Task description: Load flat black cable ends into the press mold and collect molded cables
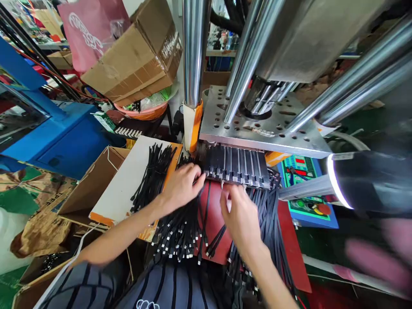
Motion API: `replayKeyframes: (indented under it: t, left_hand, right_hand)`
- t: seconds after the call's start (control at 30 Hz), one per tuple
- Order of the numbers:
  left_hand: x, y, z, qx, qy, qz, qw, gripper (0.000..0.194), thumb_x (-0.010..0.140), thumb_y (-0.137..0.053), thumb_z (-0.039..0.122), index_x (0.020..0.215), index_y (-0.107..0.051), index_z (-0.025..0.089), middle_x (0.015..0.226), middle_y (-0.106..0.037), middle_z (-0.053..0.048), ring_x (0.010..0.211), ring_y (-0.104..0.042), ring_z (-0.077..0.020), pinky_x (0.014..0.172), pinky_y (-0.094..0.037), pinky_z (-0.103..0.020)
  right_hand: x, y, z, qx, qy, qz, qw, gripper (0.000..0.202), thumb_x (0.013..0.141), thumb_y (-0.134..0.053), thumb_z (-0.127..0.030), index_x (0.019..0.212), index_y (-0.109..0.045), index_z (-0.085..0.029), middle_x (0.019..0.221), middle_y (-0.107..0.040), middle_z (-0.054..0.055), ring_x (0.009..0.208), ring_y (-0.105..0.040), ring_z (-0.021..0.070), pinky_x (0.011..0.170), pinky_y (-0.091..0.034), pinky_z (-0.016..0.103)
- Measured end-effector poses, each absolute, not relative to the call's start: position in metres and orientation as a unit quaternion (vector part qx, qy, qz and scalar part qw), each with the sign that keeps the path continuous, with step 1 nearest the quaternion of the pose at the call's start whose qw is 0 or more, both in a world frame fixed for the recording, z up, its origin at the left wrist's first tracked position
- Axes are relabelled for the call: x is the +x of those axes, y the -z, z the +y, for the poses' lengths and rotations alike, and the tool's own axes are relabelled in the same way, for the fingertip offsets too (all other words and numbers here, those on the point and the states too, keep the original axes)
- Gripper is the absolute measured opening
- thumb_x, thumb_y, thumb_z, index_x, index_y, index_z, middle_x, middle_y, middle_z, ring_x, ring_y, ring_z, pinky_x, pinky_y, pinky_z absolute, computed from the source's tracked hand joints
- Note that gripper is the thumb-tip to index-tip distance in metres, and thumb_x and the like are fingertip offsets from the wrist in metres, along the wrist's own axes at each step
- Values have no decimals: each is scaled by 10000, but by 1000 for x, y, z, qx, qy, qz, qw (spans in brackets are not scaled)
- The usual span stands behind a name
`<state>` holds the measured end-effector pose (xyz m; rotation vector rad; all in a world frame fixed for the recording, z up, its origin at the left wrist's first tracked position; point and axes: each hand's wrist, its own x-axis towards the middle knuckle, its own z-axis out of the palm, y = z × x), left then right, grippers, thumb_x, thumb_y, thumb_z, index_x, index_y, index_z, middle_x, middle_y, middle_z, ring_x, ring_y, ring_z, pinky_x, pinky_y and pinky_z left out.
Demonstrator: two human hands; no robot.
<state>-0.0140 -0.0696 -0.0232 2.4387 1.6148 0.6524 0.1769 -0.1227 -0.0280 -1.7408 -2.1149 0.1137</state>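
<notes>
A metal mould (238, 165) with a row of slots holds several black cables side by side, their small metal connectors along its front edge. My left hand (183, 184) is at the mould's left end, thumb and forefinger drawn together; anything between the tips is too small to make out. Just below the mould's front edge is my right hand (241, 210), its fingers curled in and their tips partly hidden. Black cables with silver plugs (180, 240) lie in a heap below my left hand. More cables (270, 214) hang down to the right of my right hand.
A press plate (267, 137) with steel columns stands directly over the mould. On a white board (119, 180) at left lies a bundle of black cables (154, 171). A green control panel (304, 184) is at right, beside a lamp (354, 180). A red mat (219, 231) lies beneath.
</notes>
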Motion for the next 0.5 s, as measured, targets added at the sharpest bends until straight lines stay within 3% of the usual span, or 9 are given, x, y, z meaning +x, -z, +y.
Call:
replayKeyframes:
  t: [0.07,0.17,0.23,0.37,0.5]
  left_hand:
    - [-22,32,-122,789,-154,583,118,268,1024,-544,403,897,-651,192,874,-703,-46,795,-695,-211,745,-537,-320]
    - [-24,39,-172,769,-101,597,206,253,996,-573,363,828,-664,197,808,-696,-27,712,-666,-186,676,-474,-292]
    - [-20,38,-186,747,-90,587,298,280,987,-573,357,780,-678,200,734,-685,-12,665,-637,-171,650,-434,-280]
    - [-11,39,-193,675,-112,545,485,308,987,-559,396,831,-720,185,648,-654,13,581,-553,-136,603,-392,-259]
    - [-3,49,-197,576,-186,530,594,299,965,-578,426,954,-686,147,776,-655,4,579,-527,-99,554,-389,-220]
  right_hand:
    - [166,50,-186,-640,-119,-746,142,152,1031,-516,-309,1052,-600,-184,844,-715,76,614,-697,217,540,-456,295]
    - [146,79,-236,-675,-171,-715,64,85,1007,-554,-250,940,-555,-197,792,-716,57,573,-712,219,472,-364,279]
    - [140,87,-242,-679,-199,-704,60,94,1007,-519,-201,917,-546,-200,763,-714,52,603,-727,226,486,-357,272]
    - [154,77,-236,-637,-285,-698,161,173,1011,-488,-214,840,-518,-223,717,-666,8,615,-676,175,557,-410,246]
    - [174,55,-245,-588,-341,-686,261,175,985,-497,-226,815,-535,-228,667,-546,-42,562,-546,125,556,-407,215]
